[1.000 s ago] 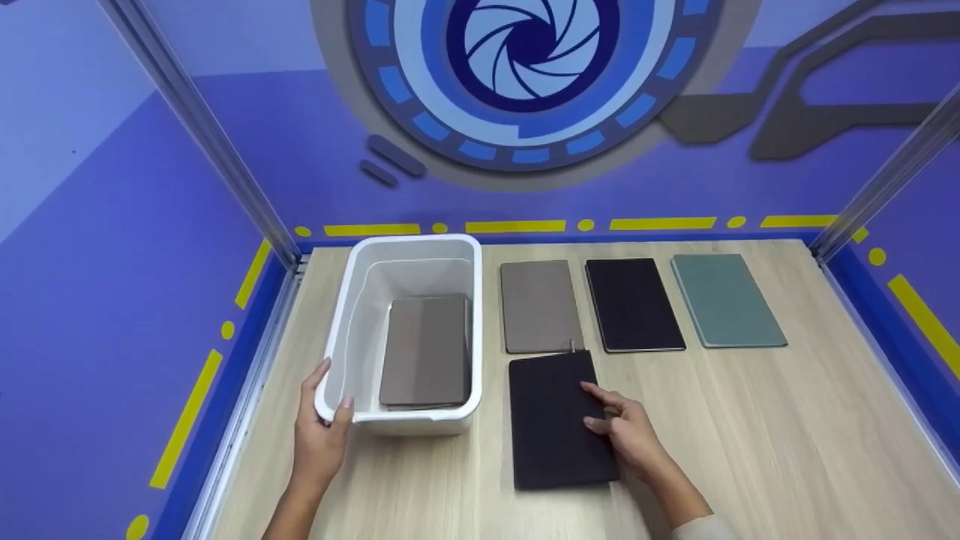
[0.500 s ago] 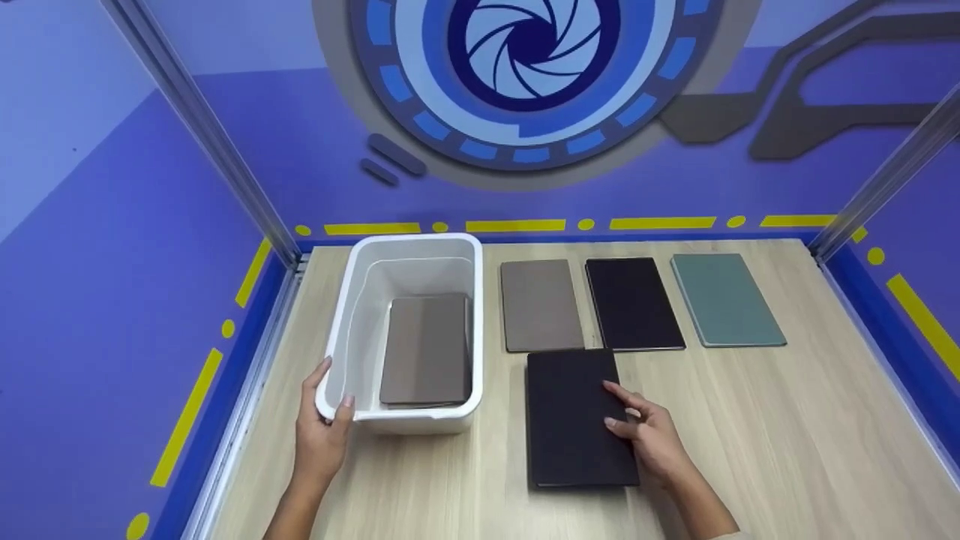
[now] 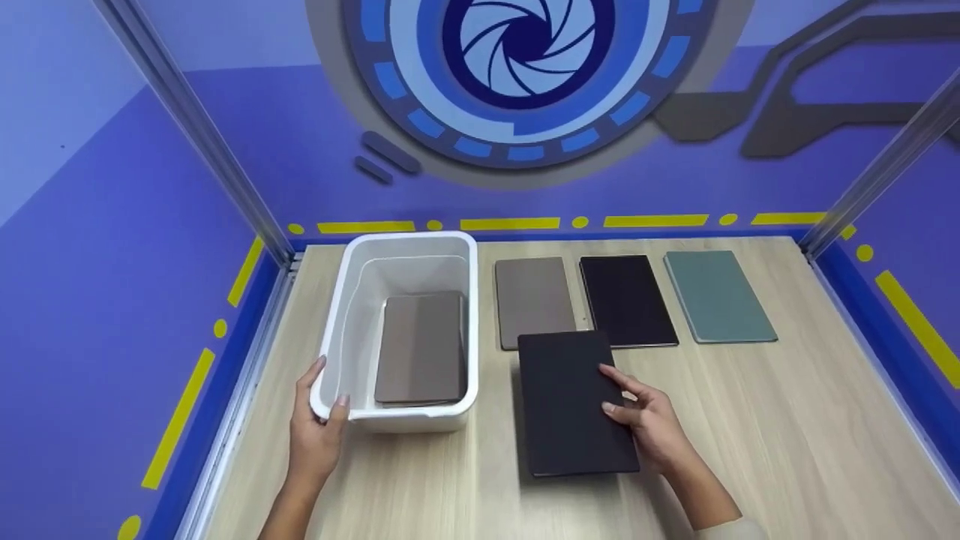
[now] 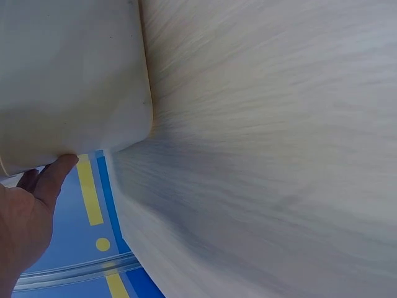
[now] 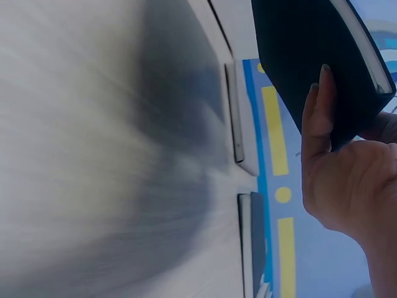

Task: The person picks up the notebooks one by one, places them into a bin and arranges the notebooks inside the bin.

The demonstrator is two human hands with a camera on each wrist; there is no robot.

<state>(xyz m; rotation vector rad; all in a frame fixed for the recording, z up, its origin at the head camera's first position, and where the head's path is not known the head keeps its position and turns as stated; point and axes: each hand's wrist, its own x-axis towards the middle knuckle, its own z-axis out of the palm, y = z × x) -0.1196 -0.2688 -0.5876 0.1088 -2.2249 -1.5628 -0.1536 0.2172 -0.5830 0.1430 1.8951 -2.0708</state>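
The right grip (image 3: 651, 427) has the held black notebook (image 3: 574, 409) pinched by its right edge, thumb and fingers on the cover, and the book is up off the tabletop (image 3: 405, 499), its shadow on the wood! Over on the other side, the left grip (image 3: 316, 435) clasps the near left corner of the white bin (image 3: 474, 315), thumb at the rim, with a brown notebook (image 3: 420, 349) lying inside.

And what a stage: pale, wood-grained boards, a row along the back with a taupe notebook (image 3: 534, 300), a second black notebook (image 3: 630, 300) and a green notebook (image 3: 720, 296), all flat and side by side. Behind them rises a purple-blue back wall (image 3: 262, 127), a big round emblem (image 3: 525, 30) at its centre, yellow dashes (image 3: 510, 223) running low across it. Metal posts (image 3: 196, 127) stand in both back corners, and side walls (image 3: 97, 300) frame left and right!
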